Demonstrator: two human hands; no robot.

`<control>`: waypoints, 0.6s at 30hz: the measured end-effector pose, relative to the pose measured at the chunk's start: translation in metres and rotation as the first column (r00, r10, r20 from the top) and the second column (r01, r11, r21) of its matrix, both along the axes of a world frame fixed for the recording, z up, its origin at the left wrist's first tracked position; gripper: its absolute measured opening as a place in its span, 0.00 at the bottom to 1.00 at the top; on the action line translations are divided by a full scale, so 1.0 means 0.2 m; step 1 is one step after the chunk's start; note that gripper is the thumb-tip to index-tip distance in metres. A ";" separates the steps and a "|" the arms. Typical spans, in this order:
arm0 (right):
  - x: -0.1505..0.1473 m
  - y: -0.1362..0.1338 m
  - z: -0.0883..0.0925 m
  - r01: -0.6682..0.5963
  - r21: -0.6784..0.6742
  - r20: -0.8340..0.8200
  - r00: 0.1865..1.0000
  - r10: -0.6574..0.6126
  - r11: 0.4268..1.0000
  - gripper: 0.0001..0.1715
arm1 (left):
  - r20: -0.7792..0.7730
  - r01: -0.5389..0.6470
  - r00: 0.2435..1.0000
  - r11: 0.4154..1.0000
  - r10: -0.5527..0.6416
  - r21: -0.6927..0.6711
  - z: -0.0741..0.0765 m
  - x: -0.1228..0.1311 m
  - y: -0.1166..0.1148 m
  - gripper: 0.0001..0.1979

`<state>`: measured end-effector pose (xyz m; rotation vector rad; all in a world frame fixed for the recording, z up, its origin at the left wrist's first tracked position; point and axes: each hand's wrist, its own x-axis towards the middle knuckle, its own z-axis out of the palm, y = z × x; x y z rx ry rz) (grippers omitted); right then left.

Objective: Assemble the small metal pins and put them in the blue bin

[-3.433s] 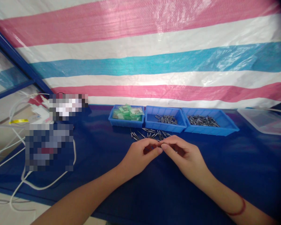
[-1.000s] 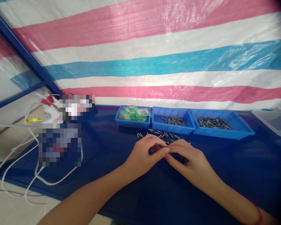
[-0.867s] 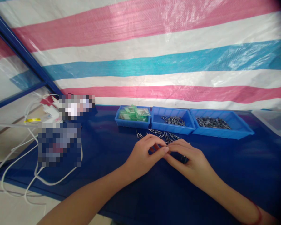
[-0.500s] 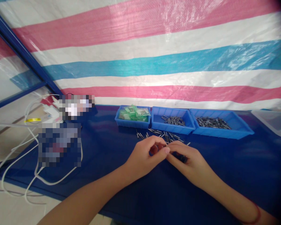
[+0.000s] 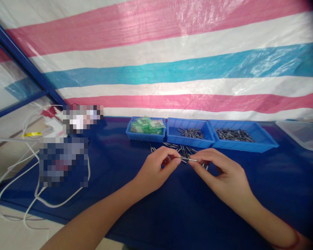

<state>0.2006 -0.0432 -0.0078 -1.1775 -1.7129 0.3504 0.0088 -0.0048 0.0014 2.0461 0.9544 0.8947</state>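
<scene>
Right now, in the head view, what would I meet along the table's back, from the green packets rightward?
Left box with green packets, middle box with metal pins, right box with more pins, clear plastic piece.

The open blue plastic middle bin (image 5: 185, 139) sits on my dark blue table (image 5: 156, 215), with short silver metal rods (image 5: 190, 133) in it. Just left of it is a smaller blue plastic bin (image 5: 144, 138) holding green-and-clear plastic packets (image 5: 146, 125); just right, a longer blue plastic bin (image 5: 246, 147) with a heap of small metal pieces (image 5: 234, 135). Farther right lies a clear plastic tray-like piece (image 5: 299, 133). Behind the middle bin hangs a striped pink, white and blue plastic sheet (image 5: 172, 73). Directly before it lie loose metal rods (image 5: 184, 150); nearer me, my left hand (image 5: 158, 170) and right hand (image 5: 225, 177) have a thin metal rod (image 5: 187, 159) between their fingertips. White cables (image 5: 59, 206) run well to its left.
</scene>
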 end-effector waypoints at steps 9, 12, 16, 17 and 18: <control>-0.02 -0.03 0.03 -0.058 0.111 0.047 0.997 0.053 0.992 0.05 | -0.084 0.112 0.991 0.991 -0.106 0.071 -0.02 0.01 0.03 0.10; 0.00 -0.01 0.04 -0.037 0.115 0.077 0.997 0.029 0.993 0.03 | -0.111 0.087 0.991 0.994 -0.079 0.066 -0.01 0.01 0.02 0.11; 0.12 0.06 0.06 0.129 0.166 0.123 0.981 -0.151 0.978 0.02 | -0.184 0.004 0.983 0.999 0.003 0.040 0.00 -0.02 0.04 0.16; 0.16 0.08 0.06 0.205 0.181 0.124 0.965 -0.229 0.962 0.04 | -0.208 -0.012 0.978 0.999 0.020 0.040 0.00 -0.03 0.05 0.17; 0.22 0.10 0.07 0.291 0.193 0.117 0.942 -0.316 0.937 0.05 | -0.228 -0.026 0.973 0.999 0.034 0.041 0.00 -0.04 0.06 0.18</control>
